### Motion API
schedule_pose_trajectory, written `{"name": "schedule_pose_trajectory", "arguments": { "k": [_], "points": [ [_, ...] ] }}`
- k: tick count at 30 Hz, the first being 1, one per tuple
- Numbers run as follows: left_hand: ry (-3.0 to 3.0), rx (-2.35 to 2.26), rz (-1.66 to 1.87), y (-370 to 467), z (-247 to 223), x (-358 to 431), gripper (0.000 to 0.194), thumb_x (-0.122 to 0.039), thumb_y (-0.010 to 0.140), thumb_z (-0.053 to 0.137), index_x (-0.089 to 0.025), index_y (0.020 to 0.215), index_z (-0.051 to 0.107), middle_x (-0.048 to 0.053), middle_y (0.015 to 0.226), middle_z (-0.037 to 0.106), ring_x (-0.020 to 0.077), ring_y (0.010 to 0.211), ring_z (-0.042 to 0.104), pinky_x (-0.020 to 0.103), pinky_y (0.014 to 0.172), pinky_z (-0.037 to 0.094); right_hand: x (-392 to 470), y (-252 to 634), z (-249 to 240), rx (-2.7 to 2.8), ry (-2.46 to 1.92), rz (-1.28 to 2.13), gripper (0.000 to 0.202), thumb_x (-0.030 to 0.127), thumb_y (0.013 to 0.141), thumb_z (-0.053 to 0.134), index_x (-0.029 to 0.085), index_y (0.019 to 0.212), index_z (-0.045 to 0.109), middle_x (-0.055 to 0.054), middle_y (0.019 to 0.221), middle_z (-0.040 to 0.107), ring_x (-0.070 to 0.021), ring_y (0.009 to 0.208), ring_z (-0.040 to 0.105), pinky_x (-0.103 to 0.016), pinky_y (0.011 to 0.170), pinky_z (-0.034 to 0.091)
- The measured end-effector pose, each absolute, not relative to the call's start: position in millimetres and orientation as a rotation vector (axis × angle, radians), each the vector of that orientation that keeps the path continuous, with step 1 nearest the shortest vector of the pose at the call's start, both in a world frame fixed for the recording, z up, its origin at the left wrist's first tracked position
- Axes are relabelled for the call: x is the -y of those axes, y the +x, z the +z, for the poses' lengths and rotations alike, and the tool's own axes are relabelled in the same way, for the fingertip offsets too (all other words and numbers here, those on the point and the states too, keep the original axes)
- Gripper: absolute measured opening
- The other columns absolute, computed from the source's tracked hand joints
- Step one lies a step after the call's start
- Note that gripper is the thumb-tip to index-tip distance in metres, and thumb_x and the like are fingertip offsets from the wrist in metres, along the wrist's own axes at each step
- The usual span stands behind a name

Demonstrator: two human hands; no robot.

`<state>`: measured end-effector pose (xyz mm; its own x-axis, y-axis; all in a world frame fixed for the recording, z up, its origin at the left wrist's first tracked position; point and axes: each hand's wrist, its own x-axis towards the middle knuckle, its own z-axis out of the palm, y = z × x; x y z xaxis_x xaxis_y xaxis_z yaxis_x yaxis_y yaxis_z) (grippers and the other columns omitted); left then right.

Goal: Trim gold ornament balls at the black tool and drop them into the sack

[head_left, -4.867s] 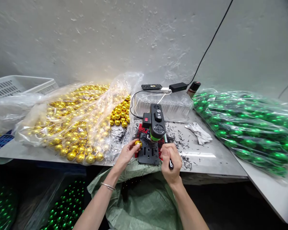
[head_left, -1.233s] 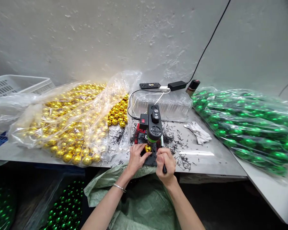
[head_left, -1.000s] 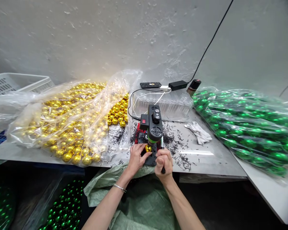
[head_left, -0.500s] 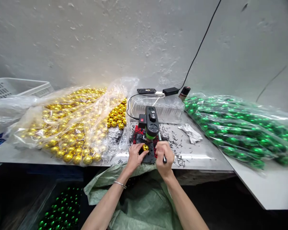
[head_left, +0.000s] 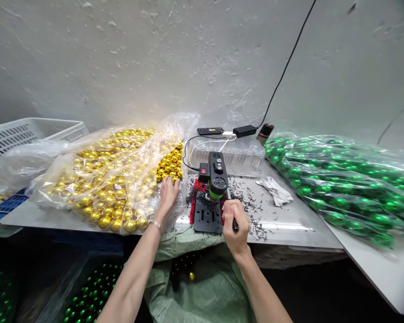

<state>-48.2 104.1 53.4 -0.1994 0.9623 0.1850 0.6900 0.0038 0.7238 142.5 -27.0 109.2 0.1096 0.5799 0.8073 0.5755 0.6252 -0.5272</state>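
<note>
Beside the loose gold heap: the left hand (head_left: 169, 194) is stretched out over the desk (head_left: 294, 215), its fingers curled at the nearest of the loose gold balls (head_left: 170, 162); I cannot tell whether they are clamped on one.
Lever handle: the right hand (head_left: 236, 225) is wrapped around the black handle (head_left: 235, 226), fingers together in a fist to the right of the machine.
Machine: the black machine (head_left: 218, 176), with a green band near its lower end, stands over a slotted black plate (head_left: 207, 218), which lies on a red mat (head_left: 193, 211).
Gold bag: a clear bag of gold balls (head_left: 111, 186) spreads along the left of the desk, next to the loose ones.
Sack mouth: below the desk edge, one gold ball (head_left: 191, 276) shows at the opening of a green sack (head_left: 210, 291); whether it touches anything is unclear.
Scraps: small black shreds (head_left: 256, 228) lie scattered about the machine.
Right side: a white glove (head_left: 276, 192) lies between the machine and a clear bag of green balls (head_left: 333, 181).
Behind: clear plastic packaging (head_left: 227, 159) stands near the wall, a black adapter (head_left: 245, 131) at its back edge.
</note>
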Motion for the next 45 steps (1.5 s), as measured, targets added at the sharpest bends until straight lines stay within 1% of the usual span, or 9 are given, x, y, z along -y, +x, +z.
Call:
{"name": "schedule_pose_trajectory", "arguments": {
  "k": [3, 6, 12, 15, 23, 27, 30, 36, 45],
  "points": [
    [1.656, -1.926, 0.903, -49, 58, -145, 0.026, -0.021, 0.083, 0.062, -0.008, 0.105, 0.066, 0.022, 0.113, 0.066, 0.038, 0.117, 0.057, 0.051, 0.101, 0.043, 27, 144, 110, 1.553, -0.997, -0.009, 0.025, 0.008, 0.094, 0.043, 0.021, 0.072, 0.046, 0.0, 0.071, 0.049, -0.0123, 0.066, 0.05, -0.026, 0.058, 0.039],
    [1.656, -1.85, 0.917, -48, 55, -152, 0.025, -0.011, 0.077, 0.064, -0.009, 0.102, 0.068, 0.02, 0.111, 0.067, 0.0355, 0.115, 0.058, 0.047, 0.102, 0.042, 28, 145, 109, 1.565, -0.997, -0.015, 0.026, 0.007, 0.093, 0.043, 0.021, 0.072, 0.045, 0.0, 0.071, 0.049, -0.0121, 0.066, 0.051, -0.026, 0.059, 0.04],
    [1.454, -1.57, 1.037, -61, 55, -111, 0.04, -0.036, 0.089, 0.058, -0.013, 0.122, 0.059, 0.011, 0.105, 0.069, 0.0209, 0.091, 0.068, 0.035, 0.084, 0.053, 27, 146, 106, 1.578, -0.969, -0.002, 0.026, 0.005, 0.092, 0.043, 0.021, 0.071, 0.044, 0.0, 0.072, 0.049, -0.0121, 0.067, 0.051, -0.026, 0.059, 0.04],
    [1.17, -1.217, 1.097, -58, 50, -72, 0.052, -0.044, 0.079, 0.071, -0.013, 0.119, 0.06, 0.008, 0.099, 0.069, 0.017, 0.081, 0.068, 0.03, 0.076, 0.054, 27, 146, 105, 1.564, -0.972, 0.012, 0.026, 0.005, 0.092, 0.043, 0.021, 0.072, 0.044, 0.0, 0.072, 0.049, -0.0119, 0.067, 0.05, -0.026, 0.059, 0.04],
    [0.961, -1.074, 0.971, -6, 27, -24, 0.059, -0.047, 0.066, 0.082, -0.013, 0.112, 0.068, 0.004, 0.083, 0.071, 0.0137, 0.068, 0.065, 0.025, 0.064, 0.051, 27, 147, 124, 1.552, -1.036, 0.048, 0.027, 0.008, 0.094, 0.043, 0.021, 0.07, 0.045, 0.001, 0.071, 0.05, -0.0115, 0.065, 0.05, -0.026, 0.059, 0.039],
    [1.197, -1.214, 0.916, 8, 21, -31, 0.057, -0.047, 0.073, 0.074, -0.011, 0.117, 0.069, -0.001, 0.061, 0.066, 0.0139, 0.055, 0.06, 0.023, 0.053, 0.042, 27, 148, 129, 1.552, -1.045, 0.044, 0.028, 0.009, 0.094, 0.042, 0.021, 0.069, 0.046, 0.0, 0.071, 0.053, -0.0125, 0.066, 0.052, -0.027, 0.059, 0.04],
    [1.398, -1.278, 0.89, 11, 17, -33, 0.053, -0.045, 0.077, 0.07, -0.012, 0.12, 0.069, -0.004, 0.05, 0.06, 0.0155, 0.051, 0.059, 0.025, 0.056, 0.043, 28, 147, 125, 1.558, -1.042, 0.032, 0.026, 0.009, 0.094, 0.042, 0.021, 0.071, 0.048, -0.001, 0.072, 0.054, -0.0132, 0.067, 0.053, -0.028, 0.059, 0.04],
    [1.472, -1.293, 0.979, 14, 7, -32, 0.044, -0.035, 0.08, 0.068, -0.016, 0.12, 0.065, 0.004, 0.085, 0.074, 0.0175, 0.072, 0.067, 0.028, 0.07, 0.051, 29, 148, 115, 1.562, -1.03, 0.024, 0.026, 0.008, 0.093, 0.041, 0.021, 0.071, 0.047, -0.001, 0.07, 0.052, -0.0132, 0.066, 0.052, -0.027, 0.058, 0.04],
    [1.908, -1.325, 0.934, 15, 16, -29, 0.034, -0.027, 0.082, 0.068, -0.02, 0.115, 0.067, 0.008, 0.118, 0.07, 0.0233, 0.099, 0.067, 0.036, 0.09, 0.053, 29, 148, 115, 1.563, -1.031, 0.016, 0.026, 0.007, 0.092, 0.041, 0.021, 0.071, 0.046, -0.001, 0.07, 0.051, -0.0138, 0.067, 0.052, -0.028, 0.059, 0.041]
  ]
}}
